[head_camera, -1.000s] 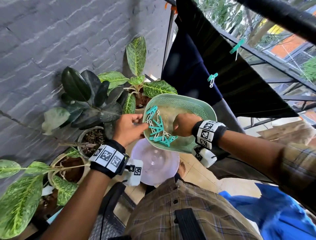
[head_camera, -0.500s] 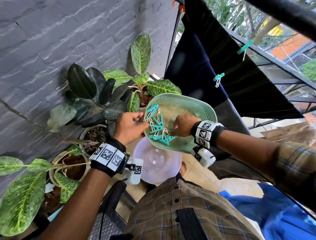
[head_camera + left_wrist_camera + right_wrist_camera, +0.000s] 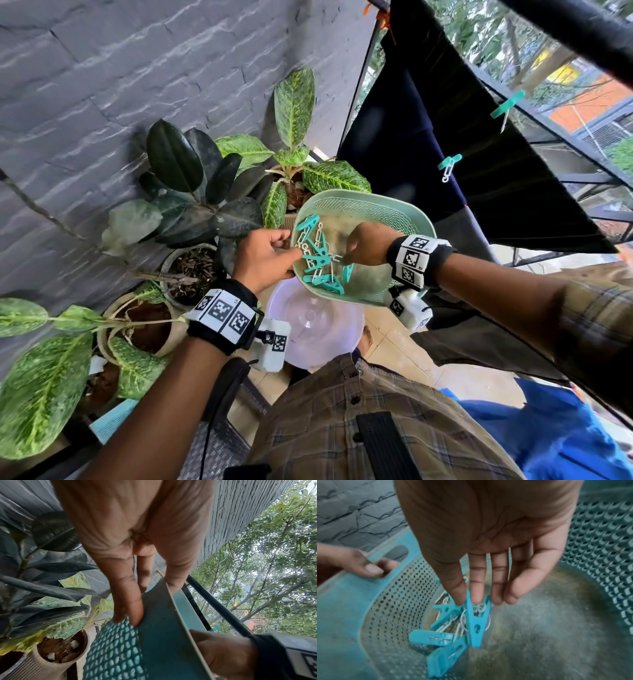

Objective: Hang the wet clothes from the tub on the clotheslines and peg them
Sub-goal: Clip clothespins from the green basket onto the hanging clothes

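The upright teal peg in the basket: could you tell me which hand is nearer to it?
Right. The right hand pinches the teal peg at its top; the left hand grips the basket rim, apart from it.

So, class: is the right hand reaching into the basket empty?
No: the right hand pinches a teal peg above the basket floor.

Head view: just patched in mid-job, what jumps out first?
The pale green perforated basket sits centre frame, held at its rim by the left hand, with teal clothes pegs heaped inside. The right hand reaches in and pinches one peg. Dark garments hang pegged on the line at upper right.
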